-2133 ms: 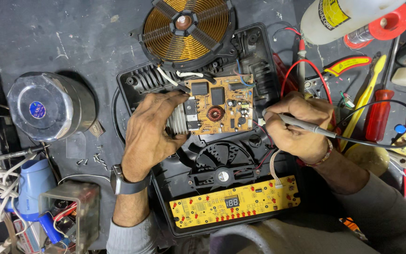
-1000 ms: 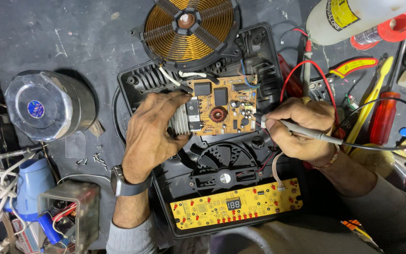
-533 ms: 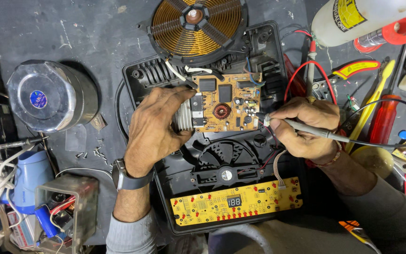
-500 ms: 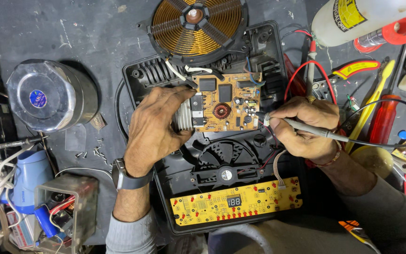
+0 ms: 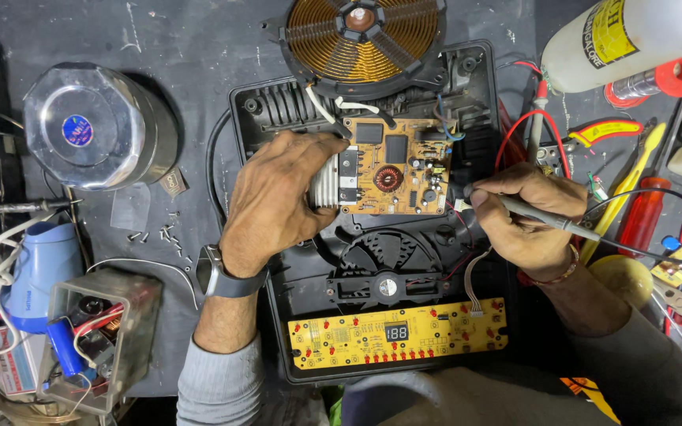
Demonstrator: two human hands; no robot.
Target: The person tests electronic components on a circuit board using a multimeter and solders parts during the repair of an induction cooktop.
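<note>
Circuit board (image 5: 395, 167) sits in the opened black cooker base (image 5: 278, 110). Left hand (image 5: 274, 201) grasps its finned heat sink (image 5: 327, 181); right hand (image 5: 526, 213) pinches a soldering iron (image 5: 550, 223) at the board's right edge. Copper coil (image 5: 361, 35) lies above, fan (image 5: 388, 272) below, tools crowd the tabletop (image 5: 199, 47) rightward.

A dark, scratched workbench (image 5: 199, 47) carries everything. The open black cooker housing (image 5: 254, 102) lies in its middle. Left of the housing stands a shiny steel pot (image 5: 96, 126), with small loose screws (image 5: 163, 234) just below it. Right of the housing lie a red screwdriver (image 5: 645, 213), a yellow tool (image 5: 633, 170) and a white bottle (image 5: 633, 39).
</note>
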